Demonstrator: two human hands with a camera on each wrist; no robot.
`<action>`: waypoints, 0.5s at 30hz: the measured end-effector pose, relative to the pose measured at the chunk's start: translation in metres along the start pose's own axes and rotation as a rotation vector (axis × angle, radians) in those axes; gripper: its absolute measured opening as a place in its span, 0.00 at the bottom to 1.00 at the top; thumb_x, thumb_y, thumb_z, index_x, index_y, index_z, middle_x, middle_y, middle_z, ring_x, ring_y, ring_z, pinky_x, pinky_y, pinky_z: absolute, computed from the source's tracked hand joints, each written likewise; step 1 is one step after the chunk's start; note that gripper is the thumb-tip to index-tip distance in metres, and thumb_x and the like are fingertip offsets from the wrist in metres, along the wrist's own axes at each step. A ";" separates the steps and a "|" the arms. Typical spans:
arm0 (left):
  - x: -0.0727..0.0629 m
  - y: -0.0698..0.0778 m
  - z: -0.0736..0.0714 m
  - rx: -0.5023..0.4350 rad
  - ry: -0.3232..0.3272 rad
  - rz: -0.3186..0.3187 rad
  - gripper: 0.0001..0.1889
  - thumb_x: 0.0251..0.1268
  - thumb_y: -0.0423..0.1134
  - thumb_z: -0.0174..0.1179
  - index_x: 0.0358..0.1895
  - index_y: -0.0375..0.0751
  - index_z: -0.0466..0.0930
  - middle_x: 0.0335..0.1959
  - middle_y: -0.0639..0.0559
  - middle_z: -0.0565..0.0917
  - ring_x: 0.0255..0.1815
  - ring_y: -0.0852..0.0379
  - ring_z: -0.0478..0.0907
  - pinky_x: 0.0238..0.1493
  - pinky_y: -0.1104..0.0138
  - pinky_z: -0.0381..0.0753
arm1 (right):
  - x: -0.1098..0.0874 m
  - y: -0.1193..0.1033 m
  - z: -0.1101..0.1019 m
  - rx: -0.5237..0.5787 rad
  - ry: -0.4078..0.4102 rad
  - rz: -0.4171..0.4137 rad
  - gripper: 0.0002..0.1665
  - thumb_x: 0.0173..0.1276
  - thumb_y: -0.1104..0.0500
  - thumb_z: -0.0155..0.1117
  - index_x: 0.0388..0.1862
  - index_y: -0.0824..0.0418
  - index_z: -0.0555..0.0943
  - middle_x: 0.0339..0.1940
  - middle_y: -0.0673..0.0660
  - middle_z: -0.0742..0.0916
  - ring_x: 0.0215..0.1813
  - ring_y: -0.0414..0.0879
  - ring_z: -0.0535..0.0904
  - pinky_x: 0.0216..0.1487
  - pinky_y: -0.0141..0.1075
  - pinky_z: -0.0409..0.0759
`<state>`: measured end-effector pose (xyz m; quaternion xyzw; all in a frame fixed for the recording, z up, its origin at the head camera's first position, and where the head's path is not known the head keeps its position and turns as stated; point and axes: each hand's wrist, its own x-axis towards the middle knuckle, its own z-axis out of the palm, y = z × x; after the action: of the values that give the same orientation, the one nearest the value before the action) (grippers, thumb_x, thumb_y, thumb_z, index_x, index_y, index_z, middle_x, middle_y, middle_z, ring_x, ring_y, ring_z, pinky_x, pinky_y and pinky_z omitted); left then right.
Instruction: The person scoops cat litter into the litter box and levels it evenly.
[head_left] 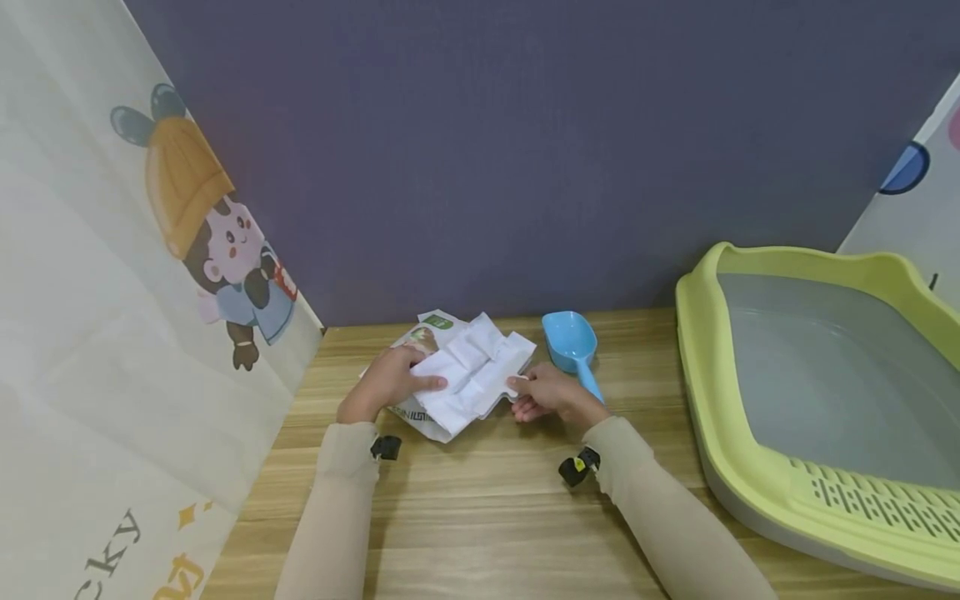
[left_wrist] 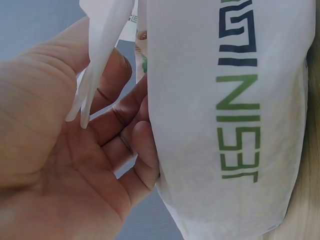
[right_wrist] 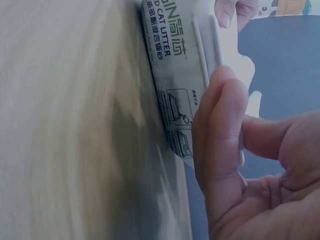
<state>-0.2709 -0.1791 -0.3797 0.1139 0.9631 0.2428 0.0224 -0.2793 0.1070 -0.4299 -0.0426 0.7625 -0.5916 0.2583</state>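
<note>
A white bag of cat litter (head_left: 412,414) lies on the wooden table, its white folded end (head_left: 468,371) facing up. The left hand (head_left: 388,383) grips the left side of that end, thumb on top; in the left wrist view, thin white layers of the bag (left_wrist: 100,55) sit between thumb and fingers. With thumb and fingers, the right hand (head_left: 553,390) pinches the right edge of the folded end. Green and dark lettering shows on the bag's side (right_wrist: 175,90) in the right wrist view. The bag's contents are hidden.
Just behind the right hand lies a light blue scoop (head_left: 572,335), its handle toward the person. A large litter tray with a yellow-green rim (head_left: 708,392) and grey inside stands at the right. A dark blue panel (head_left: 510,167) rises along the table's back edge.
</note>
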 end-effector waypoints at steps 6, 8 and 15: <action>0.001 0.000 0.000 0.002 0.002 -0.006 0.19 0.58 0.55 0.73 0.45 0.46 0.88 0.52 0.50 0.88 0.50 0.49 0.81 0.57 0.54 0.78 | -0.003 -0.002 -0.009 -0.053 -0.038 -0.003 0.17 0.80 0.55 0.55 0.41 0.71 0.77 0.26 0.57 0.87 0.24 0.40 0.85 0.30 0.32 0.86; 0.001 0.001 0.000 -0.002 0.002 -0.008 0.19 0.58 0.55 0.73 0.45 0.46 0.88 0.52 0.50 0.88 0.50 0.49 0.81 0.57 0.54 0.78 | -0.005 -0.003 -0.012 -0.069 -0.040 0.004 0.16 0.80 0.55 0.55 0.40 0.69 0.76 0.26 0.57 0.87 0.23 0.41 0.85 0.30 0.32 0.85; 0.001 0.000 0.000 -0.015 0.002 -0.002 0.19 0.58 0.54 0.73 0.46 0.45 0.88 0.53 0.49 0.88 0.52 0.48 0.81 0.58 0.53 0.78 | -0.014 -0.007 -0.024 -0.142 -0.060 0.009 0.14 0.79 0.57 0.56 0.40 0.68 0.73 0.24 0.57 0.86 0.21 0.41 0.83 0.27 0.32 0.84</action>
<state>-0.2720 -0.1790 -0.3792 0.1123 0.9614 0.2502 0.0224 -0.2793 0.1312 -0.4149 -0.0750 0.7947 -0.5334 0.2800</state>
